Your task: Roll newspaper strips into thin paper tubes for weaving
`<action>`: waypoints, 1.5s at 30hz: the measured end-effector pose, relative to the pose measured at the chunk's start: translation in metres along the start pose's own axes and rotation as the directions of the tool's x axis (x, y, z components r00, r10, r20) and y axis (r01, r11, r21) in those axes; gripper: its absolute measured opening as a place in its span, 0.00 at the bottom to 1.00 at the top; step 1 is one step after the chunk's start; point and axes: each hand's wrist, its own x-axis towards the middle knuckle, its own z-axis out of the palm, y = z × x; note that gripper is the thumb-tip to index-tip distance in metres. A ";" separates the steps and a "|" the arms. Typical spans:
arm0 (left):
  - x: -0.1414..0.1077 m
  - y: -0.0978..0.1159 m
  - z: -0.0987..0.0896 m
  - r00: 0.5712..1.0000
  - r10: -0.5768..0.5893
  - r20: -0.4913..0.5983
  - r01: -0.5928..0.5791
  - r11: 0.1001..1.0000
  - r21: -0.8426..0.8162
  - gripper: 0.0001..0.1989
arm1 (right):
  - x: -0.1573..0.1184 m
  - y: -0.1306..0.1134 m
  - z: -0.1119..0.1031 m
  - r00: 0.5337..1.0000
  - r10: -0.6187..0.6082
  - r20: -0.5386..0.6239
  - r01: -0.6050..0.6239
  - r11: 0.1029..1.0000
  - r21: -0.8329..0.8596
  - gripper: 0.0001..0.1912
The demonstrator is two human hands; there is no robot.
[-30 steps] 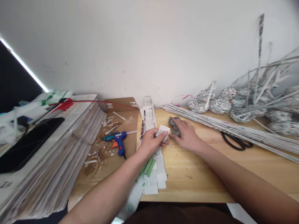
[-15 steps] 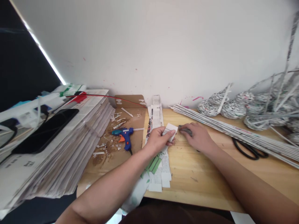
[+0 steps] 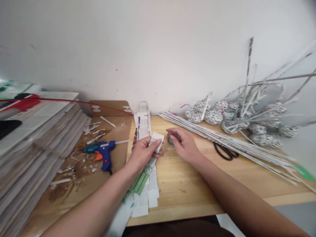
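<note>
Left hand point(image 3: 145, 149): pinches paper point(image 3: 157, 137) mid-frame; slack thumb could drop it.
Right hand point(image 3: 184, 144): curled by grey wad point(image 3: 169, 139), grip unclear.
Glue gun point(image 3: 106, 154): centre-left; left arm point(image 3: 98, 194) could knock it.

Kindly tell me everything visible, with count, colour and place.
newspaper stack: 1, greyish, left
slab: 1, black, on stack
cable: 1, red, over stack
cardboard: 1, brown, left
glue gun: 1, blue, on cardboard
scraps: many, whitish, on cardboard
newspaper strips: several, whitish, centre
folded paper: 1, white, centre
grey lump: 1, grey, centre
paper rods: many, whitish, right
scissors: 1, black, under rods
woven pieces: many, greyish, right
table: 1, light brown, beneath
wall: 1, white, behind
left hand: 1, holding folded paper
right hand: 1, at grey lump, contact unclear
</note>
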 end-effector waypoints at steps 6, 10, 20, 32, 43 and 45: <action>0.001 -0.001 -0.001 1.000 0.015 0.007 -0.015 1.000 0.016 0.18 | 0.001 0.002 0.002 0.991 0.129 -0.045 -0.125 0.989 0.081 0.11; -0.001 0.001 0.000 0.999 0.031 0.019 -0.031 0.999 0.017 0.18 | 0.004 -0.017 -0.007 0.967 0.210 -0.143 -0.156 0.935 0.319 0.14; -0.001 0.003 0.001 0.999 0.048 0.026 -0.049 0.998 0.047 0.18 | -0.004 -0.023 -0.004 0.982 0.191 0.001 -0.178 0.914 0.364 0.16; -0.003 0.001 -0.002 0.994 0.087 0.064 -0.092 0.993 0.075 0.18 | -0.005 -0.028 0.004 0.978 0.200 0.053 -0.207 0.928 0.311 0.15; -0.001 -0.002 -0.002 0.994 0.086 0.067 -0.090 0.994 0.056 0.18 | -0.006 -0.024 0.005 0.976 0.212 0.049 -0.218 0.938 0.269 0.15; -0.001 0.000 -0.001 0.994 0.076 0.080 -0.081 0.995 0.056 0.19 | -0.005 -0.026 0.004 0.976 0.212 0.053 -0.218 0.930 0.295 0.14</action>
